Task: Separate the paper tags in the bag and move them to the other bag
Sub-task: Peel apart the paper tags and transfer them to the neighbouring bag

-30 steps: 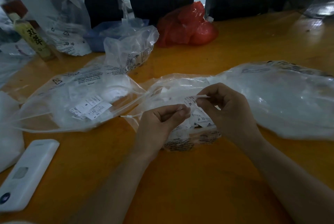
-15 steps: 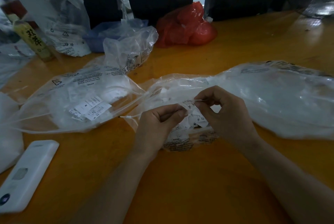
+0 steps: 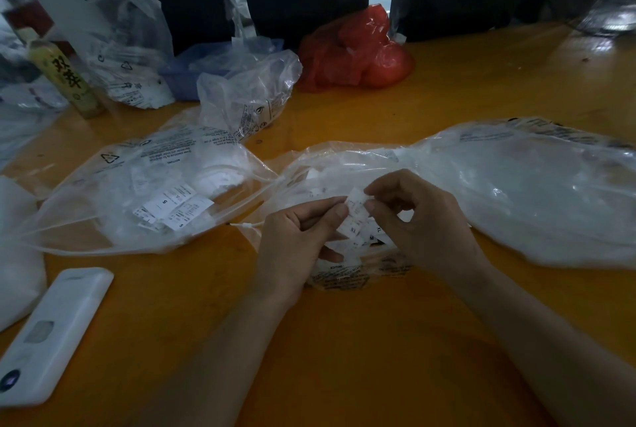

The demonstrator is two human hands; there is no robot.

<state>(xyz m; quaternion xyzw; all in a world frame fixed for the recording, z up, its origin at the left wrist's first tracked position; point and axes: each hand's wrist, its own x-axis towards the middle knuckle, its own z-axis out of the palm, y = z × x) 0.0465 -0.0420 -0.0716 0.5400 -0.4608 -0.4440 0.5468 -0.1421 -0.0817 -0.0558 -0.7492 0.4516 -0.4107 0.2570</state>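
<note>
- Fingers of both hands meet on one small strip of paper tags (image 3: 356, 211): the left hand (image 3: 296, 240) pinches its left edge between thumb and forefinger, and the right hand (image 3: 421, 223) pinches its upper right corner, the other fingers curled.
- That strip is held upright just above the open mouth of the middle clear bag (image 3: 344, 168), between the two hands; "XL" reads on its lower part.
- More loose tags (image 3: 373, 235) lie in the bag mouth just under the hands, with "XL" and "M" legible.
- Black warning print runs along the bag's near edge; only "NOTICE"-style small type shows, too blurred to read.
- To the left lies a second clear bag (image 3: 137, 192) holding white tags, one marked "S", with a triangle symbol and blurred warning text on its far side.
- To the right, a large clear bag (image 3: 523, 192) of white contents touches the middle bag.
- Bare orange table (image 3: 378, 357) spreads near the forearms and far right, giving open room.
- At the near left edge lies a white remote-like device (image 3: 51, 330).
- Far left stands a yellow bottle (image 3: 65, 79) with Chinese characters; beyond centre sit a crumpled clear bag (image 3: 247, 89), a blue tray (image 3: 192, 72) and a red bag (image 3: 354, 48).
</note>
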